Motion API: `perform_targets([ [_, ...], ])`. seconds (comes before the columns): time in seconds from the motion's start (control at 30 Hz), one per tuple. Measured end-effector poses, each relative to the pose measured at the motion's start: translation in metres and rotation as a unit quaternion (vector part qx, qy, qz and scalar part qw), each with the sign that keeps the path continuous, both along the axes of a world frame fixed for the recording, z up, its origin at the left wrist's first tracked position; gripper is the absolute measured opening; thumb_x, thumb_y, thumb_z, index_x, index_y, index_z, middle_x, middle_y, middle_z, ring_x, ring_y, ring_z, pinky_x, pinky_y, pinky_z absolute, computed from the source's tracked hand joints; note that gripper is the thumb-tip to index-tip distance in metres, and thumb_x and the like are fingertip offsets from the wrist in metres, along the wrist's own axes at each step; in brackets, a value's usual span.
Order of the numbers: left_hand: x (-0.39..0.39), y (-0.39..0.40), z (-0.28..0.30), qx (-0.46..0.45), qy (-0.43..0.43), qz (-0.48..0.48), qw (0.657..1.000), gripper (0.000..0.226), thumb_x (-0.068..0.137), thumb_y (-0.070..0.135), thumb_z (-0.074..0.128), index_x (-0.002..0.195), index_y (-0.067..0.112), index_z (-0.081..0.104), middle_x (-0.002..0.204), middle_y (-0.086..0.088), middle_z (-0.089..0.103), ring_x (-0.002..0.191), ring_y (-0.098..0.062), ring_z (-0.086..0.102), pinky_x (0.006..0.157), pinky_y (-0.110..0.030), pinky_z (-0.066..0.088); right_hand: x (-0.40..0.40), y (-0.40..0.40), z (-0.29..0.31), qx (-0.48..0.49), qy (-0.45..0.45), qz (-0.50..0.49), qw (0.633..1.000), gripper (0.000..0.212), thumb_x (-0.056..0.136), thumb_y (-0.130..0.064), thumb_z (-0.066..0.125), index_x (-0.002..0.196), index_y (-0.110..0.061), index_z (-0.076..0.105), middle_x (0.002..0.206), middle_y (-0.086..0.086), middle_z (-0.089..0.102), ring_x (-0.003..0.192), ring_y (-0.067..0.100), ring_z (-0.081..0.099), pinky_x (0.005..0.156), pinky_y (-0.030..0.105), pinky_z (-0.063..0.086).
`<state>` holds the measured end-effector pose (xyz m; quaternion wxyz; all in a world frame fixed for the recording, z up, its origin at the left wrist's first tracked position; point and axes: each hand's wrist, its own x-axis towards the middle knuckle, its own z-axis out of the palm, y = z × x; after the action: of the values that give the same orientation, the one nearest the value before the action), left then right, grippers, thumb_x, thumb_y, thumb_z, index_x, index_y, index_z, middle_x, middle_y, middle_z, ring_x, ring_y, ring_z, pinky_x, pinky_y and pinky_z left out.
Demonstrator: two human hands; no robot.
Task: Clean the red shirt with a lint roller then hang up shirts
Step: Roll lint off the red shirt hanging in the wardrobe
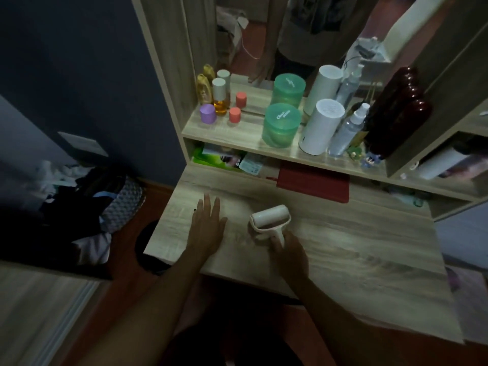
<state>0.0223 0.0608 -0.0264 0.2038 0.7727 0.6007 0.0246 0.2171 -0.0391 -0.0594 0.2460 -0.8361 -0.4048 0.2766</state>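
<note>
At a dim wooden counter, the right hand closes its grip on the white lint roller handle, the left hand rests flat and spread; no red shirt visible, so fetching it likely comes next.

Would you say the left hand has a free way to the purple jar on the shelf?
Probably yes: the left hand lies open and empty on the desk, and the purple jar stands at the shelf's front-left corner with nothing before it.
</note>
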Motion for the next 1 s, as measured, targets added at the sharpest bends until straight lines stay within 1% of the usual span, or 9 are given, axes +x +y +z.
perform_targets([
  [0.17,-0.021,-0.004,0.001,0.003,0.004,0.014,1.0,0.064,0.103,0.037,0.031,0.155,0.011,0.002,0.161,-0.018,-0.013,0.15,-0.032,-0.004,0.121,-0.043,0.005,-0.001,-0.002,-0.009,0.002,-0.102,0.028,0.994,0.042,0.084,-0.048,0.06,0.11,-0.015,0.058,0.103,0.005,0.061,0.096,0.027,0.059,0.079,0.043,0.05],
  [0.33,-0.06,-0.009,0.0,0.008,0.018,0.036,0.999,0.062,0.104,0.037,0.029,0.155,0.011,0.004,0.162,-0.016,-0.008,0.15,-0.032,-0.004,0.121,-0.044,0.005,-0.024,0.008,0.013,0.107,-0.175,0.011,0.979,0.048,0.083,-0.037,0.065,0.12,-0.01,0.05,0.111,0.006,0.058,0.099,0.026,0.057,0.087,0.041,0.049],
  [0.4,-0.083,-0.011,0.0,0.02,0.032,0.053,0.998,0.061,0.104,0.038,0.029,0.155,0.012,0.007,0.162,-0.015,-0.004,0.15,-0.033,-0.002,0.121,-0.046,0.007,-0.047,0.017,0.02,0.144,-0.171,0.063,0.973,0.043,0.085,-0.042,0.057,0.115,-0.011,0.052,0.106,0.007,0.06,0.094,0.026,0.058,0.087,0.044,0.049],
  [0.47,-0.109,-0.014,0.002,0.019,0.039,0.073,0.996,0.061,0.104,0.039,0.025,0.155,0.013,0.006,0.163,-0.013,-0.003,0.151,-0.031,-0.001,0.12,-0.046,0.006,-0.078,0.028,0.019,0.142,-0.196,0.159,0.957,0.054,0.087,-0.04,0.055,0.13,-0.008,0.049,0.124,0.014,0.058,0.112,0.033,0.057,0.1,0.05,0.044],
  [0.57,-0.159,-0.021,0.009,0.015,0.031,0.108,0.994,0.066,0.1,0.049,0.013,0.155,0.012,0.004,0.163,-0.013,-0.003,0.151,-0.031,0.0,0.12,-0.047,0.005,-0.136,0.046,0.019,0.139,-0.231,0.272,0.924,0.067,0.092,-0.044,0.047,0.145,-0.004,0.036,0.15,0.015,0.041,0.139,0.035,0.036,0.113,0.053,0.026],
  [0.77,-0.304,-0.048,0.028,0.022,0.057,0.228,0.972,0.062,0.104,0.039,0.026,0.155,0.012,0.004,0.163,-0.011,-0.004,0.15,-0.031,-0.004,0.12,-0.046,0.001,-0.293,0.077,0.035,0.119,-0.2,0.434,0.87,0.073,0.095,-0.057,0.026,0.152,-0.011,0.023,0.159,0.007,0.025,0.148,0.028,0.018,0.119,0.045,0.009],
  [0.83,-0.36,-0.063,0.037,0.046,0.052,0.267,0.961,0.062,0.102,0.04,0.027,0.153,0.006,0.018,0.161,-0.017,0.012,0.148,-0.038,0.013,0.119,-0.053,0.015,-0.349,0.082,0.04,0.137,-0.182,0.487,0.843,0.075,0.095,-0.058,0.023,0.152,-0.01,0.022,0.159,0.007,0.024,0.148,0.028,0.019,0.119,0.046,0.014],
  [0.9,-0.416,-0.08,0.047,0.06,0.065,0.309,0.947,0.07,0.093,0.044,0.02,0.147,0.001,0.033,0.155,-0.021,0.03,0.141,-0.045,0.03,0.112,-0.059,0.029,-0.408,0.086,0.044,0.16,-0.166,0.539,0.81,0.07,0.097,-0.054,0.023,0.149,-0.007,0.031,0.155,0.01,0.033,0.144,0.03,0.03,0.114,0.052,0.03],
  [1.0,-0.49,-0.109,0.072,0.084,0.078,0.38,0.918,0.077,0.092,0.05,0.007,0.153,0.004,0.016,0.161,-0.015,0.012,0.148,-0.04,0.007,0.119,-0.052,0.011,-0.499,0.084,0.055,0.2,-0.123,0.599,0.766,0.066,0.1,-0.049,0.02,0.149,-0.007,0.03,0.156,0.01,0.031,0.144,0.027,0.029,0.113,0.051,0.032],
])
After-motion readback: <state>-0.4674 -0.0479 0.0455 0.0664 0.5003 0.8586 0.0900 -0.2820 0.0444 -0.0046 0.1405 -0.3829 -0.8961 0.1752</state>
